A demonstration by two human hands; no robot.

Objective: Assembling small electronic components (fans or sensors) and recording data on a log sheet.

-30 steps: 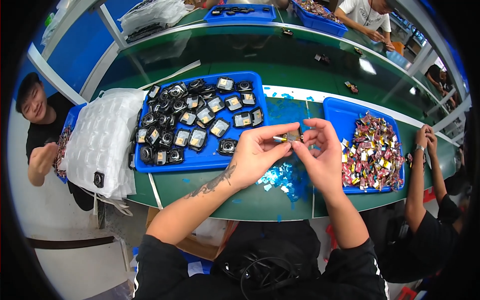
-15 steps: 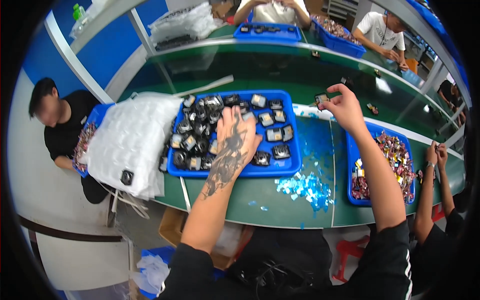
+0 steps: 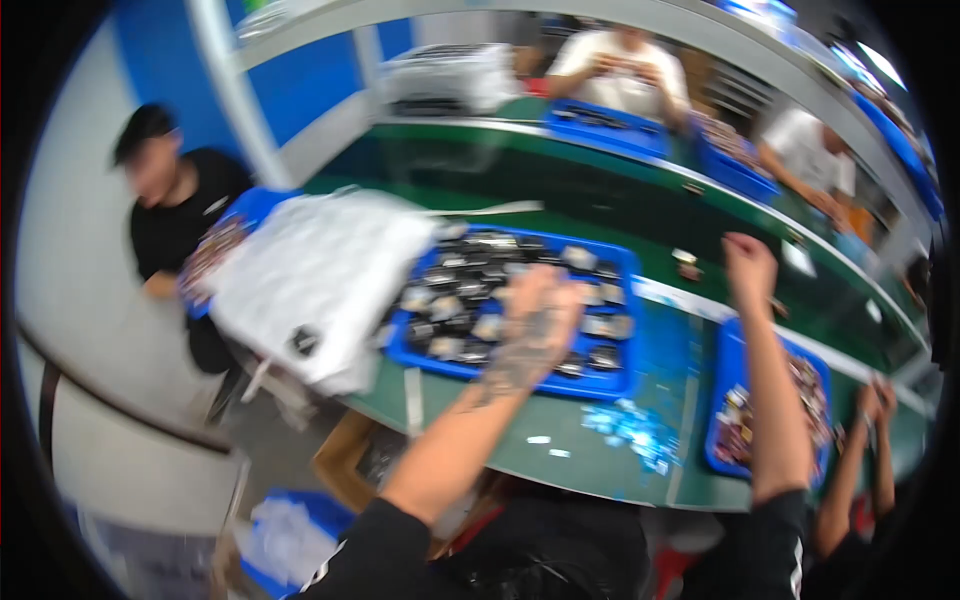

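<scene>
A blue tray [image 3: 632, 345] on the green bench holds many small black camera-like units [image 3: 468, 290], some with pale faces. My left hand [image 3: 545, 310], tattooed at the back and wrist, lies over the units with its fingers stretched forward; blur hides the fingertips. Farther right, above the belt, my right hand [image 3: 750, 265] is raised with its fingers curled closed. Whatever they hold, if anything, is hidden. A small pale-and-dark part [image 3: 686, 264] rests on the green belt just left of that hand. Below my right forearm stands a second blue tray [image 3: 716, 430] of small colourful parts.
White bubble-wrap sheeting [image 3: 320, 270] lies left of the tray, one black unit [image 3: 304, 341] on it. Blue film scraps [image 3: 635, 432] are scattered on the bench. A co-worker [image 3: 190, 210] sits at left; others work across the belt and at right. Metal framing [image 3: 500, 32] crosses overhead.
The whole view has shifted, so the bench appears lower and farther right. The small part that my right hand held now lies on the belt, and that hand's fingers have curled in.
</scene>
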